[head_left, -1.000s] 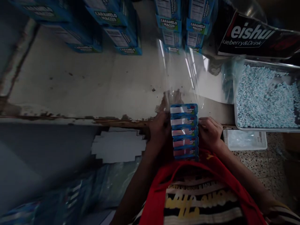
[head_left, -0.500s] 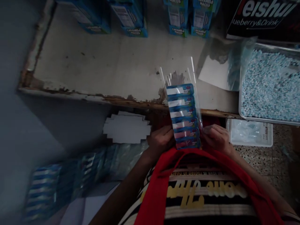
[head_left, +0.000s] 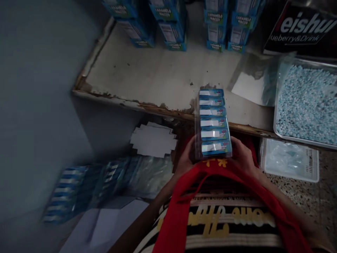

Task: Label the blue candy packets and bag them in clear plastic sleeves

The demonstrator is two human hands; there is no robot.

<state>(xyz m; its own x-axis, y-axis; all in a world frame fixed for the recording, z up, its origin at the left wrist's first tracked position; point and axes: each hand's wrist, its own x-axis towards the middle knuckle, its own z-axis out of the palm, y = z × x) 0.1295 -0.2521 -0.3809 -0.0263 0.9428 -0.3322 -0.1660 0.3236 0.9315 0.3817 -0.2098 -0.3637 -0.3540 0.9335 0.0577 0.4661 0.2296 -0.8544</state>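
A clear plastic pack of several small blue caramel boxes (head_left: 213,123), lined up in one column, is between my two hands in front of the red apron. The pack's far end overlaps the table's worn edge. My left hand (head_left: 186,154) is closed on the near left side of the pack, its fingertips hidden underneath. On the opposite side my right hand (head_left: 244,154) grips the near right edge, its fingers also partly out of sight. Clear film (head_left: 197,130) shows along the pack's left side.
Blue boxes (head_left: 172,33) stand stacked along the table's back. A metal tray (head_left: 275,123) of pale blue pellets is at the right, beside a clear bag (head_left: 249,86). Below are a plastic bin (head_left: 313,175), flat white cards (head_left: 154,140) and wrapped blue packs (head_left: 65,193).
The loose film that stuck out beyond the far end of the boxes no longer shows there. The boxes sit farther from my body, and my view has turned left.
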